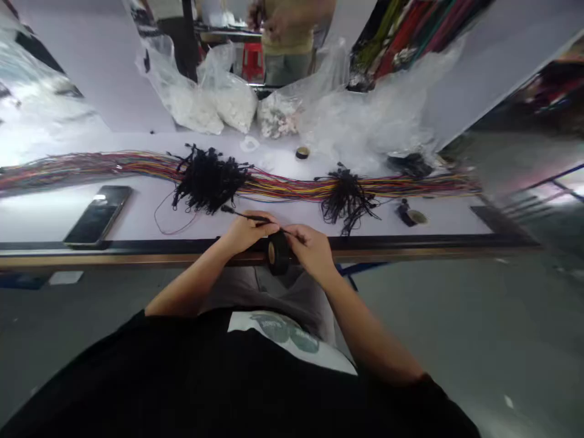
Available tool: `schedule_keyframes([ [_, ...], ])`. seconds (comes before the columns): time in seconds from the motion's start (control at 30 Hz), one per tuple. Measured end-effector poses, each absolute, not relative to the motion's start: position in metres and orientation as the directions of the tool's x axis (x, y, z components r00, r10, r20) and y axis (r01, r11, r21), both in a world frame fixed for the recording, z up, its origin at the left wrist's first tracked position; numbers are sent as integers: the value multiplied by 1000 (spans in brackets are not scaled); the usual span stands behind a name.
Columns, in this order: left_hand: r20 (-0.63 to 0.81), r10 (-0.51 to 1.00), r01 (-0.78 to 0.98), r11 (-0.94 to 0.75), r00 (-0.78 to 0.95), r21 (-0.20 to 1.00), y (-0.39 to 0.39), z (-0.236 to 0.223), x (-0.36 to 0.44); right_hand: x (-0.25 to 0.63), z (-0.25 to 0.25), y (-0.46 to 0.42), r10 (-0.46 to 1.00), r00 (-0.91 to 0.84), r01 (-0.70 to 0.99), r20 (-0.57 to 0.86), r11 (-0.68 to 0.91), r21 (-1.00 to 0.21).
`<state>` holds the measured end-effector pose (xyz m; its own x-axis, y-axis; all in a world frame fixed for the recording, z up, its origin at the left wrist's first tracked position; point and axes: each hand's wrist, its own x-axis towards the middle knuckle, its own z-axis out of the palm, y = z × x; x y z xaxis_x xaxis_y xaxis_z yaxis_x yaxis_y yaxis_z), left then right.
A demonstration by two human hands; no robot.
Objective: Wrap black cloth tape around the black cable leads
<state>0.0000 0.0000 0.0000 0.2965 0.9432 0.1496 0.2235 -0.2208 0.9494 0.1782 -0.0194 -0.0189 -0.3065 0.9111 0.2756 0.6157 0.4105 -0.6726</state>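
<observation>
My left hand [250,234] is closed around a thin dark cable with a black connector [227,208] at its far end, just over the table's front edge. The fingers of my right hand [312,246] pinch the same cable close beside the left fingertips. Between the two hands hangs a roll of black tape [277,254], seen partly edge-on; its strip seems to run up to the cable, though the fingers hide where they meet. Beyond my hands lies a long bundle of coloured wires [292,187], with clumps of black connector ends [210,179] and black leads [345,198] on it.
A phone [98,216] lies at the left of the table [141,216]. Clear plastic bags of small white parts [235,100] stand along the back. One tape roll [302,152] sits behind the wires, another [416,217] at the right. Someone stands across the table.
</observation>
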Motion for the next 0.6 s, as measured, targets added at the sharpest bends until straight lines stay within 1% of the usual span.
schedule_keyframes([
  [0.07, 184, 936, 250, -263, 299, 932, 3, -1, 3, 184, -12, -24, 804, -407, 682, 433, 583, -442],
  [0.13, 204, 931, 276, -291, 303, 916, 4, -1, 5, 187, -6, -31, 648, -560, 678, 516, 716, -164],
  [0.17, 211, 929, 288, -301, 304, 909, 5, 0, 6, 188, -3, -36, 534, -669, 631, 517, 775, 16],
  [0.2, 213, 928, 300, -307, 306, 903, 5, 1, 7, 188, -1, -40, 423, -765, 558, 485, 812, 171],
  [0.23, 210, 926, 313, -309, 314, 898, 5, 3, 7, 187, 1, -44, 332, -836, 480, 437, 828, 289],
  [0.27, 196, 923, 326, -307, 331, 894, 6, 4, 7, 187, 3, -47, 265, -884, 411, 385, 834, 369],
  [0.3, 176, 920, 340, -300, 351, 891, 6, 6, 7, 186, 5, -50, 228, -914, 359, 335, 839, 408],
  [0.33, 152, 915, 358, -293, 373, 886, 6, 8, 6, 186, 6, -51, 227, -929, 335, 292, 851, 403],
  [0.37, 128, 910, 381, -289, 395, 878, 6, 10, 5, 187, 8, -51, 263, -929, 346, 260, 867, 358],
  [0.43, 96, 897, 450, -306, 431, 839, 6, 14, 2, 191, 13, -47, 420, -880, 460, 221, 868, 186],
  [0.5, 92, 877, 534, -367, 471, 761, 6, 18, 0, 197, 18, -39, 617, -767, 629, 176, 778, 11],
  [0.53, 93, 858, 569, -411, 504, 712, 6, 19, -1, 200, 19, -33, 692, -705, 696, 153, 717, -38],
  [0.57, 96, 833, 590, -462, 545, 663, 6, 21, -1, 202, 20, -26, 740, -660, 738, 129, 671, -71],
  [0.6, 101, 800, 594, -517, 591, 616, 6, 23, -1, 204, 21, -19, 757, -644, 750, 111, 653, -106],
])
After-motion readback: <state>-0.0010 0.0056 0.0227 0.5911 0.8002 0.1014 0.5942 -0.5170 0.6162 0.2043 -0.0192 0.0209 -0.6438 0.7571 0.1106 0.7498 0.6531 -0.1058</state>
